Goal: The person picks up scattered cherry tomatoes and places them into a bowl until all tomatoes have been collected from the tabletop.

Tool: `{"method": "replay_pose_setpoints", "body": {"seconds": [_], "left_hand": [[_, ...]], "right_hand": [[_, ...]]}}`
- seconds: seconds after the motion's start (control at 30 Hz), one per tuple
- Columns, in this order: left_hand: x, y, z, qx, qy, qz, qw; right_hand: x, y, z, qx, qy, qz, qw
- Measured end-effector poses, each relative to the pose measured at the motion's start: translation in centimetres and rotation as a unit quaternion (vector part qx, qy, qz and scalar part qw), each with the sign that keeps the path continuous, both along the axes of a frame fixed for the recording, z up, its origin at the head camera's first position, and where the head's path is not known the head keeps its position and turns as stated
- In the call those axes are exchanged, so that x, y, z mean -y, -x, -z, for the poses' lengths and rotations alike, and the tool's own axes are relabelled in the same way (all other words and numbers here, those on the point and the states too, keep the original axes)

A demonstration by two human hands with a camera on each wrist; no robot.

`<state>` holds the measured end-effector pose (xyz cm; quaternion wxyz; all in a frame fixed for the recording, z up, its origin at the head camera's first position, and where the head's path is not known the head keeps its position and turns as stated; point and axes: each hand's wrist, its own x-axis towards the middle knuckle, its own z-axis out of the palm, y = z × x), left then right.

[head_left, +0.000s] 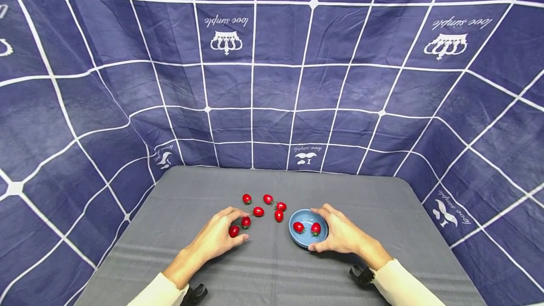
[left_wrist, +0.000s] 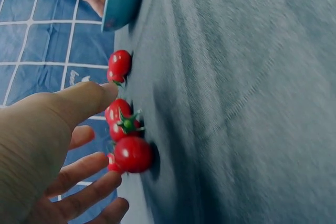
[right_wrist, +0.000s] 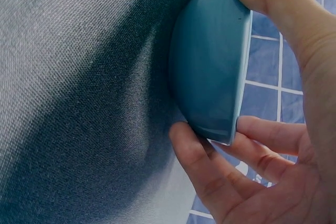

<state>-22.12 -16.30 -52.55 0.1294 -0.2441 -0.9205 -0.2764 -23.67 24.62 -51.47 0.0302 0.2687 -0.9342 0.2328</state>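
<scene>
My right hand (head_left: pixel 342 233) grips a small blue bowl (head_left: pixel 305 218) by its right side, thumb on the near rim and fingers round the far side. Two cherry tomatoes with green stems, one on the left (head_left: pixel 298 227) and one on the right (head_left: pixel 316 229), lie inside it. My left hand (head_left: pixel 217 235) reaches over the cloth, thumb and fingers spread apart. Between them is a cherry tomato (head_left: pixel 233 231), with another tomato (head_left: pixel 245 222) just past the fingertips. The left wrist view shows a red tomato (left_wrist: pixel 134 155) close to those fingers, which do not close round it.
Several more tomatoes lie loose between the hands and farther back, among them one (head_left: pixel 258 211) in the middle and one (head_left: pixel 278 215) left of the bowl. Grey cloth (head_left: pixel 272 268) covers the table. Blue grid-patterned curtain (head_left: pixel 276 84) encloses the back and sides.
</scene>
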Motion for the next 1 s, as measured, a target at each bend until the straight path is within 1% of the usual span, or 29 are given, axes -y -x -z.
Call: {"method": "replay_pose_setpoints", "body": {"seconds": [0.2, 0.43, 0.7, 0.8, 1.0], "left_hand": [[1.0, -0.1, 0.5, 0.003, -0.009, -0.007, 0.9999], [1.5, -0.2, 0.8, 0.014, -0.013, -0.016, 0.9997], [1.7, -0.1, 1.1, 0.025, -0.032, -0.019, 0.9990], [1.8, -0.1, 1.3, 0.033, -0.038, -0.021, 0.9985], [2.0, 0.0, 1.5, 0.059, -0.061, -0.016, 0.9963]], "right_hand": [[0.0, 0.0, 0.1, -0.003, 0.002, 0.002, 1.000], [0.0, 0.1, 0.1, 0.007, -0.009, 0.012, 1.000], [0.1, 0.1, 0.2, -0.009, -0.007, 0.005, 1.000], [0.1, 0.1, 0.2, -0.011, -0.008, 0.005, 1.000], [0.3, 0.2, 0.3, -0.002, -0.010, 0.007, 1.000]]}}
